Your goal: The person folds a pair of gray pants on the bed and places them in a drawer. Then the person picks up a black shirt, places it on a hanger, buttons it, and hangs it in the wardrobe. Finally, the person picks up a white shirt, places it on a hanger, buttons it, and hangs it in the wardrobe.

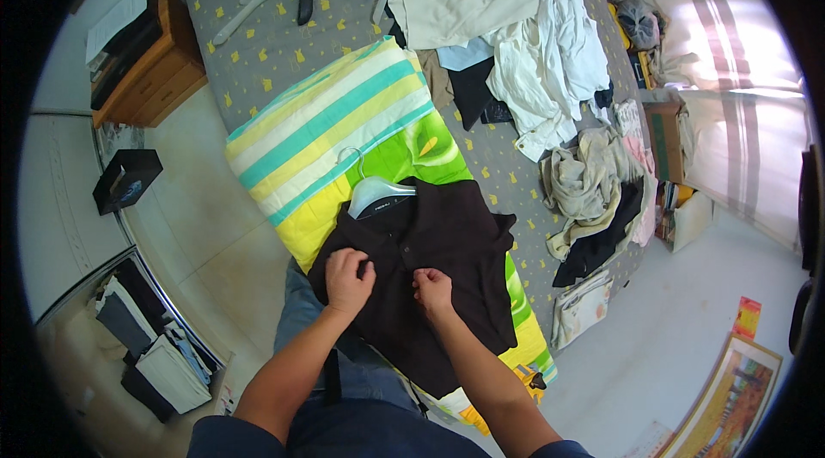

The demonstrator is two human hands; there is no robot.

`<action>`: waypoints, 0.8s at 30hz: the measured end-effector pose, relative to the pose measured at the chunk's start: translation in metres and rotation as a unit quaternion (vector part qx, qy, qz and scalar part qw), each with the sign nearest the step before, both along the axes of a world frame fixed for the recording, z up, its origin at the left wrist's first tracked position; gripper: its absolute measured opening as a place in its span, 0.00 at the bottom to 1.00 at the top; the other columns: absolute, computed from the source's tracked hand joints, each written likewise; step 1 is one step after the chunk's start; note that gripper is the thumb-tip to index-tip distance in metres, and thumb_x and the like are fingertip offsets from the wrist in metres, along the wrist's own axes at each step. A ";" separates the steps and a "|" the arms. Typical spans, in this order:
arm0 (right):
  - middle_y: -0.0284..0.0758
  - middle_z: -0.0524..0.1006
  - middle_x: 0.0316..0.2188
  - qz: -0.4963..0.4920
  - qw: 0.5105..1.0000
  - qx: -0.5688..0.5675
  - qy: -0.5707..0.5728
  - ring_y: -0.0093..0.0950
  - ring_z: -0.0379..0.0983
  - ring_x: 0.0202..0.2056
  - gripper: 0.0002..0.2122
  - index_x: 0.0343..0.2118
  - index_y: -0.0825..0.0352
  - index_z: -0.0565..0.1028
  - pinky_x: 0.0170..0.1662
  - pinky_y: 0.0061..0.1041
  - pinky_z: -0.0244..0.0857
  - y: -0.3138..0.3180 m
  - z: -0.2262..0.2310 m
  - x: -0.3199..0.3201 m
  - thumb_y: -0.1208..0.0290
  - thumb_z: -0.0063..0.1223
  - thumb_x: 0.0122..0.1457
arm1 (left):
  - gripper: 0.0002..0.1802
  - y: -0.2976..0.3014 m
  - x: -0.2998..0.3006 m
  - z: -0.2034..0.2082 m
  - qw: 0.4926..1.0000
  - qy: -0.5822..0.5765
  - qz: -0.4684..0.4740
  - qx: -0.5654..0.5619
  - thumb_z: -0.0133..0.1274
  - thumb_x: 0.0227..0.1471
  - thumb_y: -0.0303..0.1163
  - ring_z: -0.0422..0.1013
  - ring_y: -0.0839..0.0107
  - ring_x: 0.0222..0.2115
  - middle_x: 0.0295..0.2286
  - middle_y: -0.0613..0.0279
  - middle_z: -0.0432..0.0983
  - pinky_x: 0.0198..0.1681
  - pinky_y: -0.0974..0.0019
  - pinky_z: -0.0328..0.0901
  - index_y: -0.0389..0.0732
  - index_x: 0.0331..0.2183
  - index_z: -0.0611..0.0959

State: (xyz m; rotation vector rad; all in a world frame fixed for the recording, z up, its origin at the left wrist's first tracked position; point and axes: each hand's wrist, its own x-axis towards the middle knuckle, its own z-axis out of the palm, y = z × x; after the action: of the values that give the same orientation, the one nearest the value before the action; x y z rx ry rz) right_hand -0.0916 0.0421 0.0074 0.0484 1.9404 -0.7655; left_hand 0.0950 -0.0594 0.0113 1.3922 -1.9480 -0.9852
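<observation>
A dark brown collared shirt (464,239) lies front up on the folded bedding, with a white hanger (378,191) inside its collar. The hanger's metal hook points away from me over the striped cloth. My left hand (348,281) is closed on the left front of the shirt, its fingers curled into the fabric. Beside the button placket, my right hand (433,291) pinches the shirt's front edge between thumb and fingers. A few small buttons show below the collar. The shirt's lower part drapes toward me, partly behind my right forearm.
Striped bedding (335,136) is folded on the bed (507,192). Farther back lie several loose hangers (258,7), beige trousers (464,3) and a white shirt (550,54). Crumpled clothes (593,174) sit at the right. A wooden cabinet (168,71) and black box (129,180) stand left.
</observation>
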 end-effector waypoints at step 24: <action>0.35 0.79 0.44 -0.194 0.917 -0.185 -0.296 0.29 0.77 0.40 0.11 0.45 0.65 0.74 0.45 0.33 0.73 -0.137 0.140 0.022 0.66 0.56 0.65 | 0.26 -0.045 0.075 0.084 0.963 -0.018 -0.141 0.230 0.62 0.53 0.41 0.74 0.39 0.39 0.37 0.39 0.78 0.40 0.45 0.69 0.34 0.47 0.74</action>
State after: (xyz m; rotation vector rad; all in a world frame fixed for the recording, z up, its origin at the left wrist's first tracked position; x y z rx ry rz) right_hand -0.0701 -0.0946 0.1475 0.3979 1.1980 -1.2097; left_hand 0.1697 -0.1047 0.0953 1.3926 -2.0680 -1.6396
